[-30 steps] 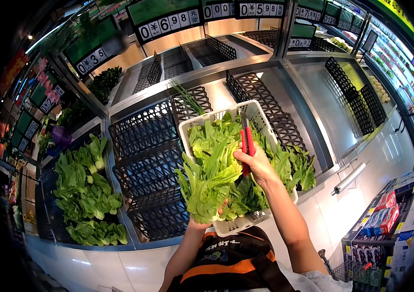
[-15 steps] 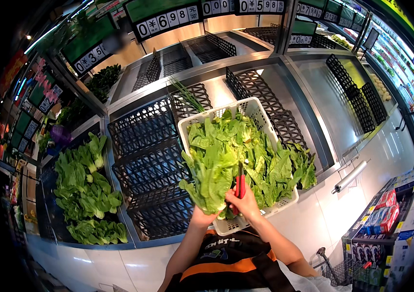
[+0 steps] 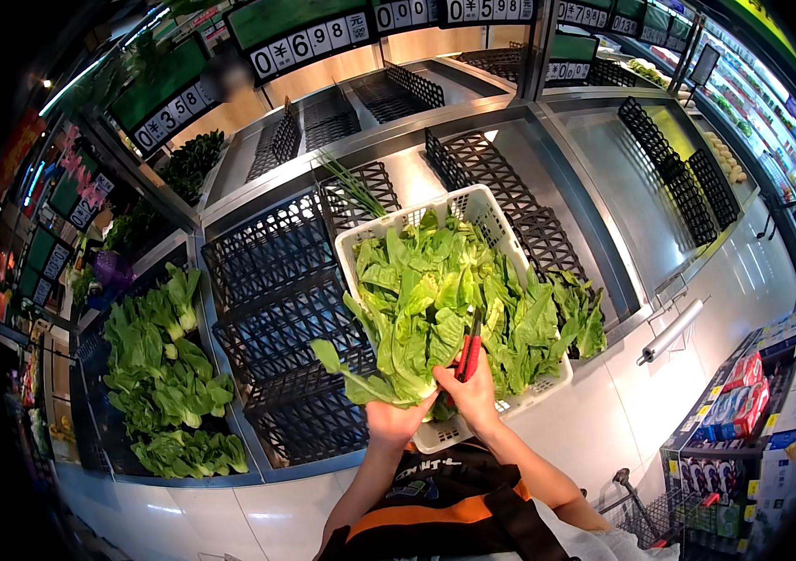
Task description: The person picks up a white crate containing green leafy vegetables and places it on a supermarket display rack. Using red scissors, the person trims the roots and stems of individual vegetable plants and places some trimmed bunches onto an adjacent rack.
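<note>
My left hand (image 3: 396, 420) is closed around the base of a leafy green lettuce head (image 3: 407, 351), holding it over the near left side of a white plastic crate (image 3: 360, 238). One of its leaves sticks out to the left. My right hand (image 3: 471, 391) grips a red-handled cutting tool (image 3: 470, 353) with a narrow dark upper end pointing up. Whether it is a knife or scissors I cannot tell. The right thumb and fingertips touch the lettuce base. More loose lettuce (image 3: 519, 323) fills the crate and spills over its right side.
The crate rests on a metal display stand with black plastic grids (image 3: 276, 243). Bok choy (image 3: 169, 365) lies at the left and green stalks (image 3: 351, 184) behind the crate. A plastic roll (image 3: 674, 332) hangs at the front right, near a shelf of boxed goods (image 3: 734, 411) and a cart (image 3: 636, 510).
The lettuce head has tilted, and one leaf now spreads out left over the grid. My right hand has shifted slightly right, and the red-handled tool now leans more to the right.
</note>
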Demonstrator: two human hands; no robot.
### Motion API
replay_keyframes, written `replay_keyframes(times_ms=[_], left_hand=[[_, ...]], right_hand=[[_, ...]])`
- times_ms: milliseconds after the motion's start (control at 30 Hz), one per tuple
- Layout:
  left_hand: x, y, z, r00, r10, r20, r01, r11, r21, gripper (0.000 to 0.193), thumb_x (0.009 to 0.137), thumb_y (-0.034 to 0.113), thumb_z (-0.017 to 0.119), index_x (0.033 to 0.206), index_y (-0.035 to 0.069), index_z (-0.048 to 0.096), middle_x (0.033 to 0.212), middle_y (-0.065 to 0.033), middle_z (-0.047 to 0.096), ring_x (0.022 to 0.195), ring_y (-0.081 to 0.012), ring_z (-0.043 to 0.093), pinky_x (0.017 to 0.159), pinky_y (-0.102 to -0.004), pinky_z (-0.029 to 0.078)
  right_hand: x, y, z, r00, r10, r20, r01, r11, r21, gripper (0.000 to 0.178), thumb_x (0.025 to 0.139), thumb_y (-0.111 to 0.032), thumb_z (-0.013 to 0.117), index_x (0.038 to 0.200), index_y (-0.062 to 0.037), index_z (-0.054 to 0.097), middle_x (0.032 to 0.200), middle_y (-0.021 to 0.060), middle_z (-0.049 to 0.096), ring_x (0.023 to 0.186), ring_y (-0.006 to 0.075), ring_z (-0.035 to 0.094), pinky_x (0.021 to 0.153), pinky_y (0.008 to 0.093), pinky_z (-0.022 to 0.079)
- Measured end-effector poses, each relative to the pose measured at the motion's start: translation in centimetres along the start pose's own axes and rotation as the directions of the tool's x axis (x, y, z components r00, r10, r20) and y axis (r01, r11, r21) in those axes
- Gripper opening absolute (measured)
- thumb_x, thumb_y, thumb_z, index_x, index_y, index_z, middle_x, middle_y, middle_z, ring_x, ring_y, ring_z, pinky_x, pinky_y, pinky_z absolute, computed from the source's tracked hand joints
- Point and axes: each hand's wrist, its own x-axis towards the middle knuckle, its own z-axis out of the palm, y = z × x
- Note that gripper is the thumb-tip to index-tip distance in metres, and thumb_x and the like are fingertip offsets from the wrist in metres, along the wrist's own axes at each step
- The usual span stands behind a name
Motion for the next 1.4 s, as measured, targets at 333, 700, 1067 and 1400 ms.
replay_keyframes(times_ms=[333, 700, 1067, 1400], left_hand=[[0.7, -0.8, 0.2, 0.984, -0.032, -0.174, -0.053, 0.886, -0.461, 0.041, 0.1, 0.021, 0.038, 0.136, 0.004, 0.048, 0.137, -0.0148, 0.053, 0.124, -0.0316, 0.051, 0.109, -0.05, 0.034], [1.6, 0.3, 0.2, 0.906, -0.038, -0.421, -0.108, 0.942, -0.318, 0.035, 0.1, 0.015, 0.039, 0.13, 0.0, 0.05, 0.132, -0.0126, 0.055, 0.118, -0.0282, 0.054, 0.107, -0.0449, 0.042], [1.6, -2.3, -0.4, 0.972, 0.057, -0.228, -0.06, 0.998, -0.006, 0.039, 0.104, 0.026, 0.037, 0.137, 0.007, 0.045, 0.137, -0.0056, 0.051, 0.124, -0.021, 0.049, 0.107, -0.0385, 0.038], [1.3, -2.1, 1.7, 0.966, 0.17, -0.197, -0.166, 0.985, 0.038, 0.043, 0.103, 0.029, 0.043, 0.14, 0.008, 0.042, 0.142, -0.0048, 0.047, 0.129, -0.0214, 0.045, 0.11, -0.04, 0.035]], right_hand=[[-0.9, -1.1, 1.3, 0.954, 0.194, -0.229, -0.091, 0.914, 0.396, 0.029, 0.088, -0.002, 0.066, 0.1, -0.0087, 0.041, 0.08, 0.0026, 0.053, 0.062, 0.0156, 0.061, 0.055, 0.0278, 0.051], [0.7, -4.0, -3.0, 0.965, -0.122, -0.233, 0.114, 0.992, -0.051, 0.033, 0.088, -0.007, 0.066, 0.11, -0.0074, 0.041, 0.085, 0.0, 0.047, 0.065, 0.0097, 0.051, 0.055, 0.0242, 0.045], [-1.1, -5.1, -0.4, 0.981, -0.162, 0.108, 0.195, 0.848, -0.493, 0.045, 0.078, -0.017, 0.079, 0.103, -0.0012, 0.045, 0.078, 0.0076, 0.059, 0.065, 0.0158, 0.058, 0.062, 0.0306, 0.049], [-1.4, -2.4, 0.3, 0.983, -0.082, -0.165, 0.075, 0.996, -0.047, 0.039, 0.082, -0.006, 0.073, 0.103, -0.0066, 0.041, 0.081, 0.0005, 0.05, 0.066, 0.0092, 0.052, 0.057, 0.0244, 0.046]])
